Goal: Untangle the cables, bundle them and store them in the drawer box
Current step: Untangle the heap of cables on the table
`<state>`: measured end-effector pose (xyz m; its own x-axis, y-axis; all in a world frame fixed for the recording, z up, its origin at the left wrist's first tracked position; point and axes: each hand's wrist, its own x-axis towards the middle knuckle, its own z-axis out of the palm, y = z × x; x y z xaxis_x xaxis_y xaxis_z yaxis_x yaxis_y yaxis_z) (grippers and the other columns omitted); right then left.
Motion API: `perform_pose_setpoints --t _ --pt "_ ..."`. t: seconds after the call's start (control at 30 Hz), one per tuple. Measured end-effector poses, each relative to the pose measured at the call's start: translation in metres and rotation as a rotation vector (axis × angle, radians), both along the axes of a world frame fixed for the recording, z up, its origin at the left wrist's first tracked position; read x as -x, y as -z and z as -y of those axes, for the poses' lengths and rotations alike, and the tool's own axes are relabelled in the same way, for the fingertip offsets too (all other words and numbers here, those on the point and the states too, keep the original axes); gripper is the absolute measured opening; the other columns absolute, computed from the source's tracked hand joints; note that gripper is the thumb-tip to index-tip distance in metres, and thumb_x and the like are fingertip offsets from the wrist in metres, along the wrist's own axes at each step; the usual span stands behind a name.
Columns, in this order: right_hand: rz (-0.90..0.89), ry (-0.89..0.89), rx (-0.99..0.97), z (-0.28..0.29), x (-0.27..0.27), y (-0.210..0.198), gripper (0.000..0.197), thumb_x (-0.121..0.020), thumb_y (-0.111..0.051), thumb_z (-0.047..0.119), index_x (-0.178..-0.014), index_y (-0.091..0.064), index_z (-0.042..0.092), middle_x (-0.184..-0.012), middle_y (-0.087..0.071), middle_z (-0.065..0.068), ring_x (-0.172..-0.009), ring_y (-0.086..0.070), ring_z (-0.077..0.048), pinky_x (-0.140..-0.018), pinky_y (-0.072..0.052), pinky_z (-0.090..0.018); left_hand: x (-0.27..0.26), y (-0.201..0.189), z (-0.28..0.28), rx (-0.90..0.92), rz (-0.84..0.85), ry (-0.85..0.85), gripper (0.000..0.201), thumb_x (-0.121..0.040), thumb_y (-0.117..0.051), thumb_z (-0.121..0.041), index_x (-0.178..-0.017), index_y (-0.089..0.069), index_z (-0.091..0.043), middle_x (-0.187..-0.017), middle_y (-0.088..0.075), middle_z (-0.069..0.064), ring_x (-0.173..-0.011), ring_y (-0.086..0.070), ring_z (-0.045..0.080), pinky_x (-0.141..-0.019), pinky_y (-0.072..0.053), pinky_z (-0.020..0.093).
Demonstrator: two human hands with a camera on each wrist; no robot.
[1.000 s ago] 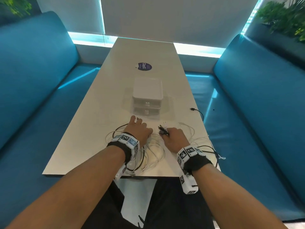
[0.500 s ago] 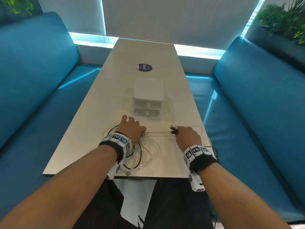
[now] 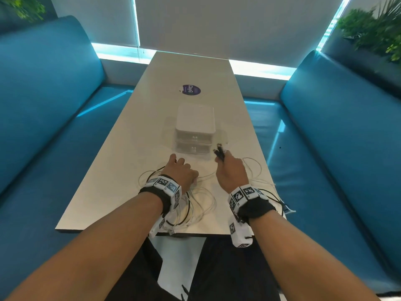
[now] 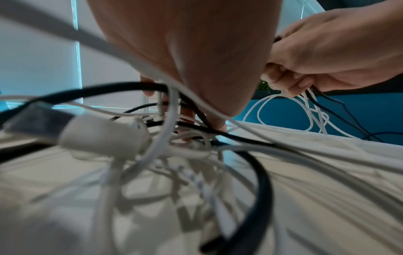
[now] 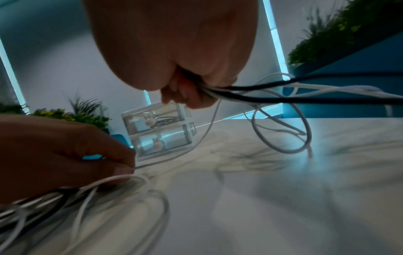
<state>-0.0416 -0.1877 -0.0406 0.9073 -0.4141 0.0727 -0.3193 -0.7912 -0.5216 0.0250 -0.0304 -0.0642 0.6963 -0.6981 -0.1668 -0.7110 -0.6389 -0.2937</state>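
Note:
A tangle of white and black cables lies on the white table near its front edge. My left hand rests on the pile and pinches a white cable at its fingertips. My right hand is raised just right of it and grips a bunch of cable ends, with black plugs sticking out above the fist. Black and white strands trail from that fist to the right. The clear two-drawer box stands just beyond both hands with both drawers closed.
Cable loops spread toward the table's right edge, some hanging over it. A white USB plug lies close under my left wrist. A round purple sticker sits farther up the table. Blue sofas flank both sides.
My right hand, which had pulled a cable taut to the right, has come back left and forward toward the drawer box, lifting the plugs. The left hand stays on the pile.

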Motion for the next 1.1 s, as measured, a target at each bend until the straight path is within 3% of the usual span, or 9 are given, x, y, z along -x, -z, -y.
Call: perform_pose_setpoints --t 0.1,0.2,0.3,0.4,0.67,0.9,1.1 --pt "-0.155 -0.203 0.016 -0.008 -0.003 0.011 0.026 -0.099 -0.046 0.025 -0.114 -0.060 0.010 -0.105 -0.068 -0.018 -0.099 -0.063 -0.038 -0.083 -0.052 -0.043 0.001 -0.002 0.001 0.011 -0.003 0.002 0.026 -0.102 -0.039 -0.030 -0.117 -0.059 -0.030 -0.111 -0.063 0.001 -0.114 -0.049 0.028 -0.105 -0.025 0.051" --pt "-0.242 -0.265 0.011 -0.013 -0.001 0.022 0.026 -0.099 -0.047 0.027 -0.109 -0.063 0.010 -0.103 -0.069 -0.017 -0.098 -0.063 -0.036 -0.081 -0.052 -0.041 0.001 -0.003 0.001 0.041 -0.026 -0.008 0.029 -0.102 -0.036 -0.032 -0.121 -0.058 -0.030 -0.111 -0.061 0.000 -0.115 -0.048 0.028 -0.106 -0.024 0.052" --pt "-0.263 -0.246 0.002 -0.014 0.000 0.024 0.025 -0.098 -0.052 0.032 -0.111 -0.064 0.014 -0.104 -0.069 -0.015 -0.097 -0.064 -0.034 -0.081 -0.052 -0.039 0.000 -0.001 -0.002 0.077 -0.017 -0.005 0.030 -0.104 -0.035 -0.036 -0.122 -0.057 -0.028 -0.110 -0.061 0.000 -0.114 -0.048 0.028 -0.106 -0.025 0.053" --pt "-0.293 -0.209 0.118 -0.007 0.001 0.023 0.027 -0.099 -0.049 0.036 -0.116 -0.060 0.018 -0.107 -0.066 -0.012 -0.098 -0.063 -0.033 -0.079 -0.051 -0.038 -0.001 0.002 -0.006 0.075 0.009 0.008 0.031 -0.104 -0.035 -0.039 -0.123 -0.055 -0.026 -0.115 -0.062 0.002 -0.116 -0.048 0.028 -0.107 -0.024 0.053" --pt "-0.287 -0.034 0.192 0.014 0.010 0.022 0.026 -0.101 -0.041 0.029 -0.118 -0.058 0.018 -0.107 -0.062 -0.010 -0.096 -0.063 -0.030 -0.075 -0.046 -0.034 -0.003 -0.001 -0.009 0.033 0.016 -0.007 0.033 -0.106 -0.032 -0.037 -0.125 -0.054 -0.023 -0.126 -0.058 0.006 -0.121 -0.045 0.030 -0.109 -0.022 0.054" --pt "-0.228 -0.201 0.139 -0.015 0.008 0.027 0.021 -0.099 -0.043 0.028 -0.113 -0.054 0.016 -0.106 -0.065 -0.013 -0.096 -0.061 -0.033 -0.079 -0.052 -0.041 0.005 -0.005 0.006 0.056 0.029 0.007 0.031 -0.105 -0.035 -0.033 -0.124 -0.057 -0.024 -0.121 -0.061 0.005 -0.118 -0.048 0.030 -0.108 -0.025 0.054" --pt "-0.273 -0.201 0.150 -0.011 0.004 0.028 0.024 -0.100 -0.044 0.033 -0.113 -0.056 0.017 -0.105 -0.065 -0.012 -0.096 -0.061 -0.033 -0.076 -0.049 -0.037 0.001 -0.006 0.001 0.073 0.082 0.014 0.033 -0.105 -0.036 -0.039 -0.126 -0.055 -0.021 -0.124 -0.060 0.004 -0.120 -0.048 0.030 -0.110 -0.024 0.053"
